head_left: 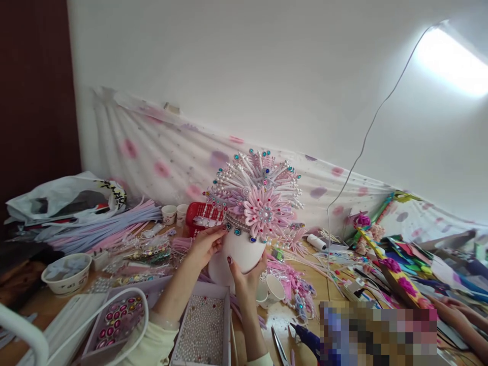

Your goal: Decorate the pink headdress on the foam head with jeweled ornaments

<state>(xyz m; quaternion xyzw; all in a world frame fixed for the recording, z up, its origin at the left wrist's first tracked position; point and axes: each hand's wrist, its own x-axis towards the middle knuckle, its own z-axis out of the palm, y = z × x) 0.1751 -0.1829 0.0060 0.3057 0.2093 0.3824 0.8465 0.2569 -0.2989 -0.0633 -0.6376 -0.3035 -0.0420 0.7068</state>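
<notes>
A headdress of pink and white petals, pearl sprays and blue gems sits on a smooth white head form. My left hand is closed at the headdress's lower left edge, thumb and fingers pinching its beaded rim by a blue gem. From below, my right hand wraps round the head form, thumb on the near side and fingers on the right. Strings of beads hang from the headdress's left side above my left hand.
Below my forearms stand a tray of pearls and a tray of pink gems. Scissors and a glue gun lie in front. Paper cups, a red basket and pipe cleaners surround the form. Another person's hands are at right.
</notes>
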